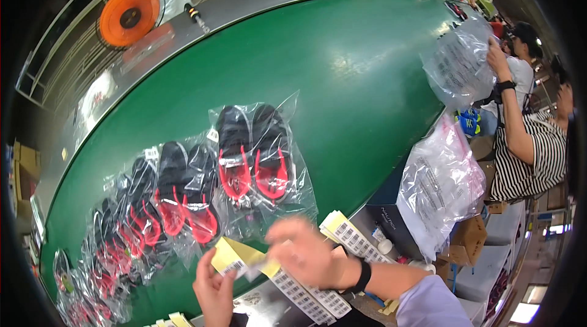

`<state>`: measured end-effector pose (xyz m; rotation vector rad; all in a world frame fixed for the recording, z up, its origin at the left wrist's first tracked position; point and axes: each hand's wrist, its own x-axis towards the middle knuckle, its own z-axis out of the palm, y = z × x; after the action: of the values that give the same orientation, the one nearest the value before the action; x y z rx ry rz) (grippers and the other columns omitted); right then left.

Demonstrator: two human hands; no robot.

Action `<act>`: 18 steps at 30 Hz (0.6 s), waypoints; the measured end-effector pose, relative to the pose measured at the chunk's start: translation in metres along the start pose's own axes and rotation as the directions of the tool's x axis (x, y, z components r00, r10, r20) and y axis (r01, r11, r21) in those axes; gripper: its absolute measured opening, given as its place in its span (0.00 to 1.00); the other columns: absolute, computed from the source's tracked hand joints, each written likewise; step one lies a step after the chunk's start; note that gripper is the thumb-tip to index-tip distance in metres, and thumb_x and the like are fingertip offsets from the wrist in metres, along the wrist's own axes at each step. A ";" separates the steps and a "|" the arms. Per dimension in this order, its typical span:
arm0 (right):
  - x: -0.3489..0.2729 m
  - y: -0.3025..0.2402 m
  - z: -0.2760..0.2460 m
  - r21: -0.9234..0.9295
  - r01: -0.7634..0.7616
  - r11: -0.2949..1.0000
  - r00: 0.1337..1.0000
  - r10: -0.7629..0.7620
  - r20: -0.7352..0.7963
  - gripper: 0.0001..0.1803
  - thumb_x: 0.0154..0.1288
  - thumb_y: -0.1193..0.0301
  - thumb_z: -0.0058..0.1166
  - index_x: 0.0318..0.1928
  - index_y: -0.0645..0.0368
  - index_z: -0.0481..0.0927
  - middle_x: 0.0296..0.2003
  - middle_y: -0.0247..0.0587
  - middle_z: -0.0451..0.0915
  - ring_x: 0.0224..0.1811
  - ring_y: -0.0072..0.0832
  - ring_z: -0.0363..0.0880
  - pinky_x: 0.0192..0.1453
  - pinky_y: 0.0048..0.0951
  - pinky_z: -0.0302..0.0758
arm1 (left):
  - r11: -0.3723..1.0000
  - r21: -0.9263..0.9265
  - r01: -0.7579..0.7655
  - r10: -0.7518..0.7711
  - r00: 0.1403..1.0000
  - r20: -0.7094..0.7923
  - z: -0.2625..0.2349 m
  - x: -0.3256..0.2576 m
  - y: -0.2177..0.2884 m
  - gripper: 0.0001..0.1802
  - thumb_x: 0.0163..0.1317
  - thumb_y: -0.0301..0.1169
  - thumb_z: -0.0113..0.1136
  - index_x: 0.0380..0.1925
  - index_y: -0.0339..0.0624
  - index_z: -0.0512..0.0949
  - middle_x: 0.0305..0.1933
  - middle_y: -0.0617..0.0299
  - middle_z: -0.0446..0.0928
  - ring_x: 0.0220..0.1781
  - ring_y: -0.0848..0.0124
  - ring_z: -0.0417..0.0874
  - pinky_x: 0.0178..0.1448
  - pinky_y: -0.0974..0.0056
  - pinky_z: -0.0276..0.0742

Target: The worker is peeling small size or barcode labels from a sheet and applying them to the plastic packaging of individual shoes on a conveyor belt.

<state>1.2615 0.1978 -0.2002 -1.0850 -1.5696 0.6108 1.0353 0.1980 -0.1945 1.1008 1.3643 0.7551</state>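
Observation:
A strip of white barcode labels on yellow backing (306, 297) lies across my lap side at the belt's near edge, its yellow end folded up. My left hand (214, 290) pinches that folded end between thumb and fingers. Over the strip, close to the fold, is my right hand (302, 255), wearing a black wristband; motion smears its fingers, so their grip is unclear. Just beyond both hands, a pair of black shoes with red linings (254, 153) lies in a clear plastic bag. More bagged pairs (183, 192) lie in a row running to the left.
The shoes rest on a green conveyor belt (354, 82). Another label stack (354, 235) sits right of my right hand. Clear plastic bags (437, 186) cover a dark box. At right, a person in a striped shirt (532, 162) holds up a bag. An orange fan (129, 15) stands beyond the belt.

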 end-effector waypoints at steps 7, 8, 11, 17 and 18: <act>0.096 0.206 -0.082 0.070 -0.540 0.839 0.675 0.481 -0.559 0.28 0.63 0.78 0.61 0.62 0.56 0.68 0.38 0.39 0.79 0.39 0.26 0.79 0.44 0.30 0.77 | 1.000 0.005 0.023 -0.023 0.999 0.022 0.004 -0.011 -0.014 0.30 0.61 0.11 0.56 0.65 0.28 0.65 0.53 0.50 0.77 0.46 0.74 0.83 0.42 0.75 0.78; 0.098 0.226 -0.086 0.006 -0.601 0.799 0.678 0.514 -0.526 0.31 0.62 0.77 0.62 0.64 0.55 0.66 0.36 0.40 0.79 0.37 0.27 0.80 0.42 0.32 0.78 | 0.998 0.027 0.051 -0.052 0.998 0.041 0.009 -0.014 -0.015 0.30 0.61 0.11 0.56 0.65 0.28 0.65 0.53 0.50 0.77 0.45 0.75 0.83 0.40 0.76 0.77; 0.121 0.253 -0.065 0.000 -0.607 0.795 0.698 0.532 -0.479 0.30 0.61 0.74 0.63 0.62 0.57 0.64 0.31 0.36 0.79 0.30 0.25 0.78 0.33 0.30 0.76 | 0.999 0.042 -0.027 0.028 0.999 -0.029 0.010 -0.020 -0.043 0.33 0.59 0.11 0.56 0.66 0.32 0.66 0.53 0.55 0.77 0.48 0.75 0.81 0.44 0.75 0.76; 0.122 0.281 -0.032 -0.045 -0.681 0.731 0.610 0.533 -0.587 0.33 0.54 0.84 0.52 0.63 0.57 0.66 0.28 0.46 0.79 0.34 0.42 0.82 0.40 0.43 0.76 | 0.986 0.153 0.067 -0.062 0.997 -0.039 0.033 -0.015 0.010 0.25 0.67 0.20 0.61 0.64 0.30 0.70 0.54 0.53 0.78 0.45 0.73 0.79 0.47 0.71 0.76; 0.112 0.279 -0.040 -0.055 -0.686 0.726 0.610 0.532 -0.587 0.33 0.54 0.84 0.53 0.63 0.57 0.66 0.28 0.46 0.79 0.34 0.42 0.82 0.41 0.42 0.77 | 0.975 0.204 0.084 -0.077 0.996 -0.041 0.034 -0.015 0.015 0.25 0.67 0.20 0.61 0.64 0.30 0.69 0.54 0.53 0.77 0.46 0.73 0.80 0.47 0.71 0.77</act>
<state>1.3893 0.4164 -0.3666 -1.8715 -0.7573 0.4690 1.0697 0.1838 -0.1789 1.1903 1.5317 0.5847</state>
